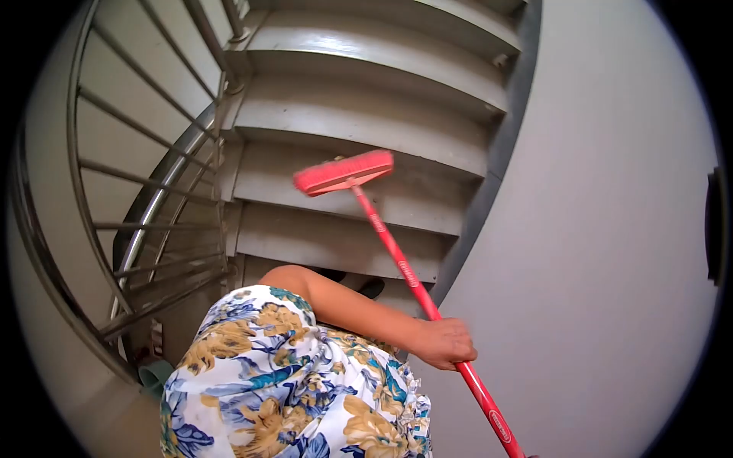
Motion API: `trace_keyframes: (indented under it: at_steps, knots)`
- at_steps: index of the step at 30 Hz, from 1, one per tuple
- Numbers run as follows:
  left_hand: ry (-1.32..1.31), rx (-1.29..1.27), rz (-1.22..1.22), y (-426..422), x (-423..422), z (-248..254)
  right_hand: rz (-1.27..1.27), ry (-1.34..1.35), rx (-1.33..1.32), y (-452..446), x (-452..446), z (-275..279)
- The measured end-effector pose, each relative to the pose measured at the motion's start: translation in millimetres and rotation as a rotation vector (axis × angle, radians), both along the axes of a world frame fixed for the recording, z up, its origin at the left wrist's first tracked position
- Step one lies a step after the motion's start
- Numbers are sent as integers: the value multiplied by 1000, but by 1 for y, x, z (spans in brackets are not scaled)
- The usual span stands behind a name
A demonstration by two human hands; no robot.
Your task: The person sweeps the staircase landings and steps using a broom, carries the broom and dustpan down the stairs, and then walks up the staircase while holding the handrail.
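My left hand is closed around the red handle of a broom, with the arm reaching across from the left. The handle slants from the lower right up to the broom head, which has pink-red bristles and lies over a grey stair step. Whether the bristles touch the step cannot be made out. The handle's lower end runs out at the bottom edge of the view. My right hand is not in view.
Grey stairs rise ahead. A metal railing runs along the left, and a plain grey wall stands on the right. Dark shoes show below the arm. A greenish object is at the lower left.
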State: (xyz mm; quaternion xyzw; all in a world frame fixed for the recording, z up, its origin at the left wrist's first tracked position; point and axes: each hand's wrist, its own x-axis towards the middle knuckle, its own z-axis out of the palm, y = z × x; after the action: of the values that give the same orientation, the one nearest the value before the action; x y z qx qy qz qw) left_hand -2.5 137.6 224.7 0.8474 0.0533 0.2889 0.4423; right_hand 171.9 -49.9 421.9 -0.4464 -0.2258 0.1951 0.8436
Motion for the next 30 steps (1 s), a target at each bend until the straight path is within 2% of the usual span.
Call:
trace_keyframes:
  at_steps: [1,3,5,7,10,11,13,15,17,20,22,23,26,30]
  knots:
    - [5,-1,35,1,-12,-2,35,5,-1,18,7,-4]
    - [211,-19,182,6,-36,-9,331,136,94,64,18,-23]
    - [273,-7,382,17,-59,-32,836,13,260,121,31,-58]
    - [398,53,661,28,-85,-49,780,90,225,161,16,-97]
    - [430,120,1040,55,-135,-77,949,237,262,225,-43,-138]
    - [400,127,1145,66,-150,-90,914,212,181,240,-64,-147]
    - [541,101,1224,84,-180,-108,889,129,79,262,-102,-161]
    - [551,70,1206,103,-197,-128,922,115,-22,270,-130,-166]
    - [559,37,1188,104,-197,-143,790,156,-152,270,-132,-166]
    - [438,160,1021,105,-165,-157,692,153,-185,248,-100,-157]
    - [404,125,935,101,-126,-154,599,75,-186,231,-71,-145]
    - [485,129,823,99,-106,-137,494,90,-202,220,-59,-135]
    - [284,77,694,84,-43,-134,285,28,-187,182,-29,-111]
    - [276,-3,456,59,13,-122,109,25,-165,130,-3,-91]
